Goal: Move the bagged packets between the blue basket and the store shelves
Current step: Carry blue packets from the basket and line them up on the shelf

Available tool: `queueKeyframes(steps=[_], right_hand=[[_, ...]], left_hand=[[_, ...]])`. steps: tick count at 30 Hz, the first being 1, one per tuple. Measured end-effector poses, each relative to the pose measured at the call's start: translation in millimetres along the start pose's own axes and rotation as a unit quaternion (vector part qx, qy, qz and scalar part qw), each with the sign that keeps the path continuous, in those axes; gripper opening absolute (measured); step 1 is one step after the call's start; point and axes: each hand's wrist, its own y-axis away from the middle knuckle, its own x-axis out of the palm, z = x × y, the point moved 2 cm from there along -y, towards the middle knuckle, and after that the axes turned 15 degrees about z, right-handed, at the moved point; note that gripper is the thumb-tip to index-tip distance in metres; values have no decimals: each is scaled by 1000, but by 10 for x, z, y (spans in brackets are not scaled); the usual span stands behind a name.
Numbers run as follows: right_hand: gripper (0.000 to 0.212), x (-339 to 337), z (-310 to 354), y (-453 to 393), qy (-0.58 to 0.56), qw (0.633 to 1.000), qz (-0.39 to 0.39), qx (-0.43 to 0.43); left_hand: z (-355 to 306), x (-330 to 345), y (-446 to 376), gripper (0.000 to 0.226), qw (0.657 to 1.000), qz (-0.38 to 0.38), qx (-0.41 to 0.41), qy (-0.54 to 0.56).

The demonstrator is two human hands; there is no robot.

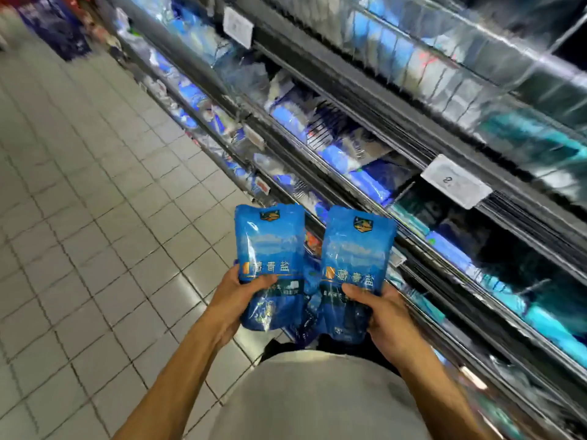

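Note:
I hold two blue bagged packets upright in front of my body. My left hand (pixel 233 296) grips the lower part of the left packet (pixel 270 246), thumb across its front. My right hand (pixel 378 312) grips the lower part of the right packet (pixel 355 252) in the same way. More blue packaging (pixel 306 315) shows low between the two packets; I cannot tell whether it is the blue basket. The store shelves (pixel 397 128) run along my right, stacked with blue and white bagged packets (pixel 359 154).
Grey tiled floor (pixel 95 217) stretches to the left and down the aisle. White price tags (pixel 455 181) hang on the shelf rails. A dark blue display (pixel 57 27) stands far up the aisle. The shelves are blurred by motion.

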Motion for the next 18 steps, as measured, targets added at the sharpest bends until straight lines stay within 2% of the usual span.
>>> queueKeyframes(steps=[3,6,8,10,12,15,18], right_hand=[[55,-124,-34,361,-48,994,-71,-64],[51,-305,-109,800,-82,980,-133,-127],[57,-466,-206,1121,-105,967,-173,-155],[58,-636,-339,1474,-130,951,-217,-181],[47,-798,-488,1861,-148,930,-269,-205],[44,-1049,-777,2492,-193,882,-353,-244],[28,-1289,-1099,3193,-227,836,-417,-274]], left_hand=[[-147,311,-65,62,996,58,-11,-69],[-191,705,-127,48,982,129,-21,-136],[-160,1004,-165,39,969,166,-26,-180],[-80,1348,-164,37,955,204,-27,-214],[43,1715,-116,38,938,241,-30,-249],[335,2272,2,34,909,305,-46,-278],[736,2854,180,41,873,368,-63,-314]])
